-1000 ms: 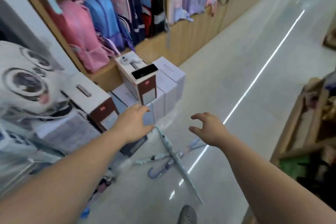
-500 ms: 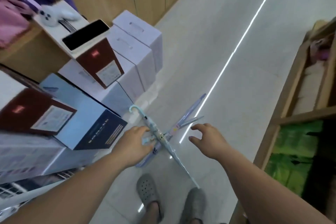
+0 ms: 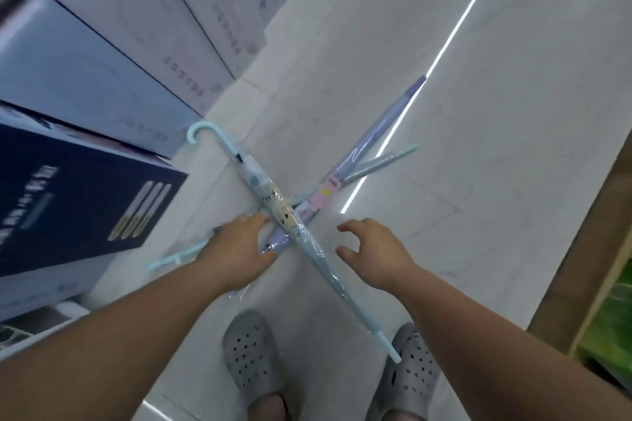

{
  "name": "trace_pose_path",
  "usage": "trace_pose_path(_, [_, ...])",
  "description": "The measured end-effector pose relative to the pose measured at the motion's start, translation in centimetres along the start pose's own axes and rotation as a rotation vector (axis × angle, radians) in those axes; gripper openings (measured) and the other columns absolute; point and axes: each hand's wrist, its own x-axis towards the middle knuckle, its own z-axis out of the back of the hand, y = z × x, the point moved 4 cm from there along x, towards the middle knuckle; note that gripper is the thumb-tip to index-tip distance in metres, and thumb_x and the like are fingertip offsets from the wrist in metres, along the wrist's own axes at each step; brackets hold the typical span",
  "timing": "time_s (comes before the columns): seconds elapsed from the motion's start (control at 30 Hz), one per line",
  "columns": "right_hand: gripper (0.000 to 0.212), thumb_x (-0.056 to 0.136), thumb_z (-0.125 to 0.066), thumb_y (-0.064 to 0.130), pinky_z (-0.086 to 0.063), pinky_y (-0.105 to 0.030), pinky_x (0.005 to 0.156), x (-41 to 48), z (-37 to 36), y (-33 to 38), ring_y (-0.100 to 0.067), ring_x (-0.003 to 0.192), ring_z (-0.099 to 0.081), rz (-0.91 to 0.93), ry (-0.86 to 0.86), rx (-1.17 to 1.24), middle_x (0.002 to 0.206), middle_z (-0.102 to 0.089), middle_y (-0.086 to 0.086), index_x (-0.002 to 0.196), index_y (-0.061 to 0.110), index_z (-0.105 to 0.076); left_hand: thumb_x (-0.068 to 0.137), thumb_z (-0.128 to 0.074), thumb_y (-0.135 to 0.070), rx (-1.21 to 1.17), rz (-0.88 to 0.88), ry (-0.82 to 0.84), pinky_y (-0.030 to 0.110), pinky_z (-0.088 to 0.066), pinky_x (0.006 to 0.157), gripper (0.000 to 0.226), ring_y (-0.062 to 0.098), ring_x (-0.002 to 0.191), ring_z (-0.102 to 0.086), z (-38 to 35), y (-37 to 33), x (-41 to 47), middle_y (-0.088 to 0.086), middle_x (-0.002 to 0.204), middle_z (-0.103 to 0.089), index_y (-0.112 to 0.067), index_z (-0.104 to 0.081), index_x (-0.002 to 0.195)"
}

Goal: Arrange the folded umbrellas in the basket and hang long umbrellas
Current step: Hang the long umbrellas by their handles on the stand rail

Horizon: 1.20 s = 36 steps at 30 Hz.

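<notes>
We bent low and got our hands down to the long umbrellas on the floor.

Our grey shoes were nearest, with the tip of the blue umbrella just by the right one. A second ago our hands were high up, and now they had come down. The left hand lay where the umbrellas crossed, but we could not tell if it gripped one. The right hand was open, fingers bent, holding nothing, just beside the blue umbrella. So picking up could start, though nothing was hung yet. The purple umbrella and a grey one lay crossed with it and might tangle. Boxes stood close on the left, and a shelf on the right.
</notes>
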Motion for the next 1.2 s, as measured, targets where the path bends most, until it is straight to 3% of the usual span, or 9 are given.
trace_pose_path(0.33, [0.054, 0.091, -0.062, 0.035, -0.047, -0.034, 0.093, 9.2, -12.0, -3.0, -0.028, 0.114, -0.057, -0.014, 0.087, 0.108, 0.123, -0.058, -0.006, 0.142, 0.038, -0.046, 0.102, -0.051, -0.027, -0.082, -0.008, 0.081, 0.035, -0.034, 0.113, 0.063, 0.027, 0.143, -0.039, -9.7, 3.7, 11.2, 0.006, 0.160, -0.036, -0.035, -0.023, 0.158])
trace_pose_path(0.5, [0.061, 0.093, -0.059, 0.022, -0.045, -0.032, 0.082, 10.9, -13.7, -2.2, -0.031, 0.107, -0.061, -0.044, 0.088, 0.181, 0.120, -0.066, -0.010, 0.148, 0.036, -0.037, 0.104, -0.046, -0.023, -0.133, 0.019, 0.124, 0.035, -0.032, 0.116, 0.059, 0.029, 0.144, -0.038, -10.4, 4.3, 12.4, 0.008, 0.163, -0.030, -0.038, -0.026, 0.157])
trace_pose_path(0.6, [0.060, 0.091, -0.054, 0.011, -0.048, -0.033, 0.081, 11.0, -13.3, -2.0, -0.030, 0.104, -0.062, -0.086, 0.056, 0.264, 0.120, -0.067, -0.007, 0.144, 0.037, -0.043, 0.104, -0.046, -0.024, -0.154, 0.023, 0.154, 0.031, -0.034, 0.110, 0.057, 0.026, 0.142, -0.041, -9.9, 4.3, 12.2, 0.006, 0.163, -0.031, -0.039, -0.028, 0.156])
trace_pose_path(0.7, [0.058, 0.092, -0.052, 0.008, -0.050, -0.031, 0.081, 10.2, -12.1, -2.1, -0.024, 0.103, -0.061, -0.108, -0.002, 0.388, 0.124, -0.066, -0.002, 0.141, 0.038, -0.049, 0.105, -0.045, -0.023, -0.207, 0.038, 0.159, 0.027, -0.041, 0.097, 0.056, 0.027, 0.137, -0.047, -8.9, 3.9, 11.6, 0.005, 0.162, -0.034, -0.040, -0.028, 0.155])
trace_pose_path(0.8, [0.058, 0.093, -0.051, 0.006, -0.050, -0.030, 0.084, 8.1, -10.0, -1.6, -0.019, 0.105, -0.060, -0.083, -0.036, 0.476, 0.126, -0.064, 0.004, 0.141, 0.038, -0.052, 0.105, -0.044, -0.025, -0.337, 0.052, 0.121, 0.023, -0.048, 0.072, 0.054, 0.019, 0.106, -0.062, -7.3, 2.6, 10.3, 0.000, 0.158, -0.041, -0.042, -0.031, 0.154])
trace_pose_path(0.93, [0.060, 0.090, -0.051, 0.003, -0.052, -0.031, 0.086, 3.7, -5.7, -0.5, -0.015, 0.105, -0.061, -0.055, -0.084, 0.578, 0.122, -0.066, 0.009, 0.137, 0.040, -0.055, 0.104, -0.049, -0.022, -0.569, 0.026, 0.057, 0.037, -0.042, 0.110, 0.048, 0.018, 0.133, -0.052, -4.0, -0.8, 6.7, -0.006, 0.152, -0.047, -0.036, -0.042, 0.150])
trace_pose_path(1.0, [0.060, 0.091, -0.051, 0.004, -0.055, -0.029, 0.080, 1.0, -2.8, 0.3, -0.014, 0.100, -0.064, -0.055, -0.112, 0.634, 0.118, -0.067, 0.011, 0.136, 0.042, -0.055, 0.104, -0.050, -0.019, -0.680, -0.004, 0.000, 0.035, -0.045, 0.108, 0.045, 0.018, 0.129, -0.055, -1.6, -3.1, 4.0, -0.009, 0.139, -0.055, -0.036, -0.048, 0.146])
trace_pose_path(1.1, [0.055, 0.094, -0.053, 0.006, -0.049, -0.015, 0.076, -3.9, 2.9, 2.5, 0.002, 0.095, -0.063, -0.031, -0.165, 0.680, 0.111, -0.067, 0.018, 0.136, 0.041, -0.055, 0.105, -0.049, -0.016, -0.841, -0.051, -0.022, 0.017, -0.051, 0.086, 0.046, 0.014, 0.127, -0.057, 2.8, -7.2, -1.0, -0.011, 0.139, -0.057, -0.042, -0.050, 0.143])
trace_pose_path(1.2, [0.056, 0.095, -0.054, 0.005, -0.047, -0.011, 0.082, -9.9, 9.7, 5.6, 0.007, 0.099, -0.061, 0.018, -0.195, 0.723, 0.116, -0.066, 0.021, 0.140, 0.039, -0.054, 0.106, -0.045, -0.012, -0.889, -0.131, -0.047, 0.029, -0.050, 0.102, 0.056, 0.006, 0.121, -0.061, 8.1, -11.6, -7.1, -0.027, 0.132, -0.058, -0.059, -0.046, 0.136])
